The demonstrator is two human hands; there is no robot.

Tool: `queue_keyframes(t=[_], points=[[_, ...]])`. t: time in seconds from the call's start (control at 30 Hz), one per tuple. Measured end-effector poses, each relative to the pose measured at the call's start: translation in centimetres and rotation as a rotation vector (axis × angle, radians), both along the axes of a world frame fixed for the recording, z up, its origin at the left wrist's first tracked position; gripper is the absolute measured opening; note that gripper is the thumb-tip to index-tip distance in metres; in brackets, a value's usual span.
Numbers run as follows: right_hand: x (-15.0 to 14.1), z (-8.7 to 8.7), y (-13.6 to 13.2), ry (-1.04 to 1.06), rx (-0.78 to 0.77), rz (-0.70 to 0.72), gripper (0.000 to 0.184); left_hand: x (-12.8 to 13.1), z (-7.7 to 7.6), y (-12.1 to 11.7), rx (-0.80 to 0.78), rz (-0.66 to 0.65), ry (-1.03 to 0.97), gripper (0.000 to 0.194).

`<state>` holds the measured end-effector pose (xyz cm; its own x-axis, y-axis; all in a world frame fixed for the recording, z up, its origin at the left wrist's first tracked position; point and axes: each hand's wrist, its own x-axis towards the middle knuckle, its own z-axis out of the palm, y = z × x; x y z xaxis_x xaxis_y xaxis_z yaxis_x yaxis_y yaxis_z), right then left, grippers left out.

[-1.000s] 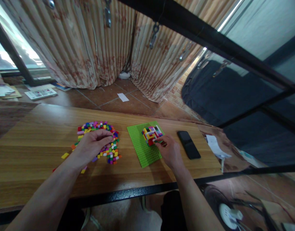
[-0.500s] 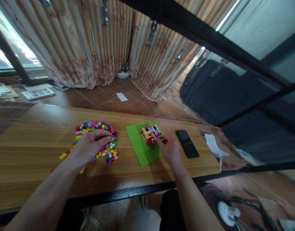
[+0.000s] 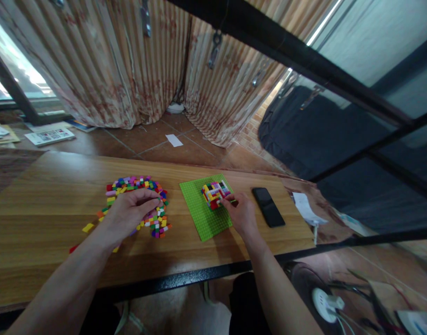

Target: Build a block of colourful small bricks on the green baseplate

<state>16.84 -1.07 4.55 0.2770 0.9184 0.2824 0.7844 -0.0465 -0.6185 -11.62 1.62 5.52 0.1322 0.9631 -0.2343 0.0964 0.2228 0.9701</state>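
Observation:
A small block model [image 3: 213, 191] of multicoloured toy bricks stands on a green studded baseplate [image 3: 196, 211]. My right hand [image 3: 242, 215] is at the model's near right corner, thumb and forefinger pinched together. A tiny whitish brick shows at those fingertips, against the red part of the model. Over the right side of a heap of loose toy bricks [image 3: 160, 223], my left hand [image 3: 135, 207] is closed in a pinch. What lies between its fingertips, if anything, is too small to make out. The left hand hides part of the heap.
A black phone [image 3: 268, 207] lies right of the baseplate on the wooden table [image 3: 185, 253]. Stray yellow bricks [image 3: 88, 228] lie left of the heap. Beyond the table hang patterned curtains [image 3: 105, 70]. A dark metal bar [image 3: 286, 44] crosses overhead, and a white power strip [image 3: 323, 304] is at lower right.
The whole view has shifted slightly, so things appear a little further left. My right hand keeps its place at the model, and my left hand has edged slightly right over the heap.

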Motion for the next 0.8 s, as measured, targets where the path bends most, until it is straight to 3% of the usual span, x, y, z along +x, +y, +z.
queue_keyframes(t=[0.2, 0.37, 0.5, 0.6, 0.8], points=[[0.4, 0.0, 0.1, 0.025, 0.008, -0.012, 0.020, 0.6, 0.0, -0.2, -0.038, -0.030, -0.051, 0.037], [0.1, 0.6, -0.2, 0.100, 0.129, -0.011, 0.023, 1.4, -0.2, -0.6, -0.067, -0.049, -0.067, 0.039], [-2.6, 0.9, -1.0, 0.191, 0.220, 0.272, 0.017, 2.1, -0.2, -1.0, -0.064, -0.087, -0.098, 0.035], [-5.0, 0.9, -1.7, 0.213, 0.194, 0.490, 0.014, 2.4, -0.1, -1.2, -0.062, -0.133, -0.133, 0.036], [-7.1, 0.9, -2.1, 0.283, 0.162, 0.606, 0.015, 2.8, -0.3, -1.5, 0.014, -0.283, -0.166, 0.032]])
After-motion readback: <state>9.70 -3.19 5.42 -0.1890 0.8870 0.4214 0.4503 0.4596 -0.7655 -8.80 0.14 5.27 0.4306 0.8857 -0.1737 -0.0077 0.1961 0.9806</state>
